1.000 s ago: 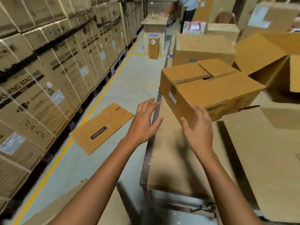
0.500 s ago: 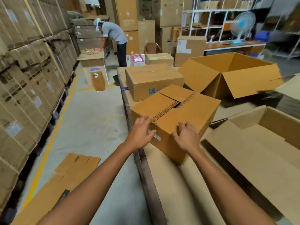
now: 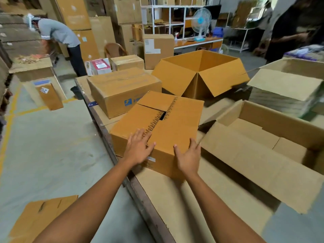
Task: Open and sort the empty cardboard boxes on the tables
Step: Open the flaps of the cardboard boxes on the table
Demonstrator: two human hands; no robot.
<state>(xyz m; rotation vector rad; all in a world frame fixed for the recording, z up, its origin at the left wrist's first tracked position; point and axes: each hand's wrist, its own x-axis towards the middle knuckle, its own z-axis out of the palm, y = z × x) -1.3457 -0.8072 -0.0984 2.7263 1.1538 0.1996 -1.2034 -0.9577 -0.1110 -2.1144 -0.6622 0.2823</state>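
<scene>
A closed cardboard box (image 3: 177, 123) with a torn tape seam along its top sits at the near left edge of the table (image 3: 157, 204). My left hand (image 3: 139, 148) lies flat on the near end of the box's top, fingers over the seam. My right hand (image 3: 188, 156) rests on the box's near right corner, fingers straight over the top edge. Behind it stands a second closed box (image 3: 122, 90) with a blue logo. A large open box (image 3: 201, 74) stands further back. An opened box (image 3: 266, 142) lies on its side to the right.
A flattened carton (image 3: 35, 216) lies on the floor at the lower left. A person in a grey shirt (image 3: 61, 42) bends over a low stack at the back left. Another person (image 3: 294, 27) stands at the far right. Shelves and a fan (image 3: 200, 23) fill the back.
My view has swung up and right from the floor to the table. Both hands moved from mid-air onto the taped box, and now they lie flatter on its top.
</scene>
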